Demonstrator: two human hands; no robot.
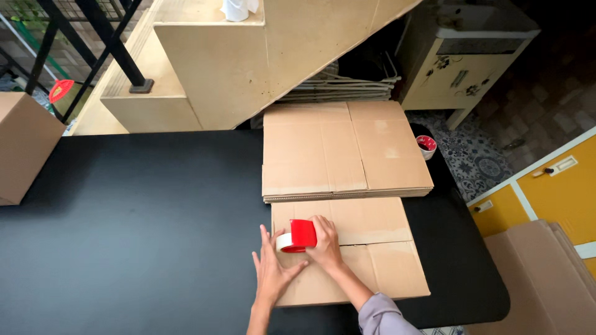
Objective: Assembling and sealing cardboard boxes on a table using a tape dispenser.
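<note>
Tape could wander off the seam of the flat brown cardboard box (pixel 366 260) on the black worktop (pixel 136 236), since only the right hand (pixel 324 241) clamps the red tape dispenser (pixel 298 236) at its left end while the left hand (pixel 273 273) lies open, fingers spread, just beside.

Your right arm wears a pale lilac-grey sleeve (pixel 380 315), loosely gathered above the wrist. Your left forearm (pixel 261 316) is uncovered.

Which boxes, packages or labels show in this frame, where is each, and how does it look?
Flat brown cardboard box: near table edge, under both hands.
Stack of flattened brown cardboard boxes: behind it.
Assembled brown cardboard box: far left.
Red tape dispenser: in the right hand.
</note>
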